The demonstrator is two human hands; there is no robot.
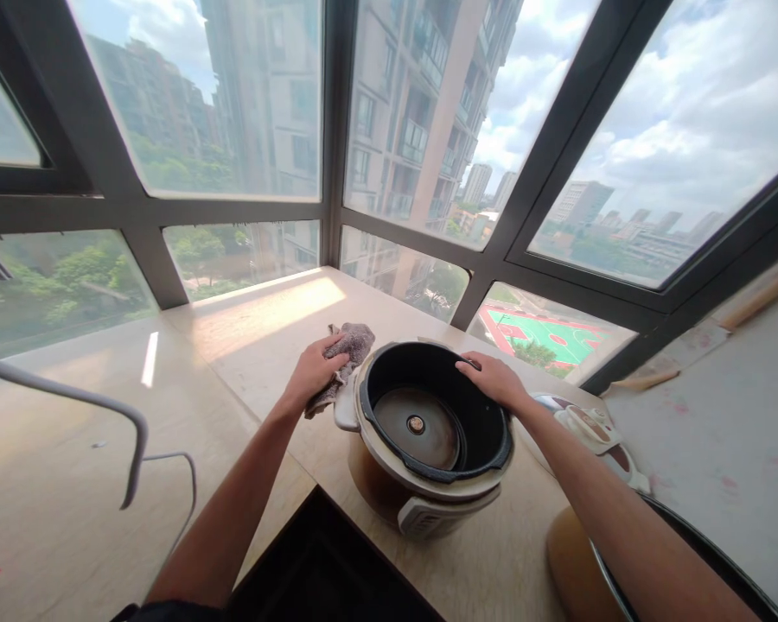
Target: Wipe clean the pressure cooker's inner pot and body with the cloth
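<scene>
Grip of left hand: closed on a bunched, grey-brown cloth at the cooker's left side. Right hand holds the far-right rim of the cooker, which stands open on the pale tabletop, dark inside, panel facing near side. Black panel in front; brown vessel at lower right. Windows beyond, sunlit.
</scene>
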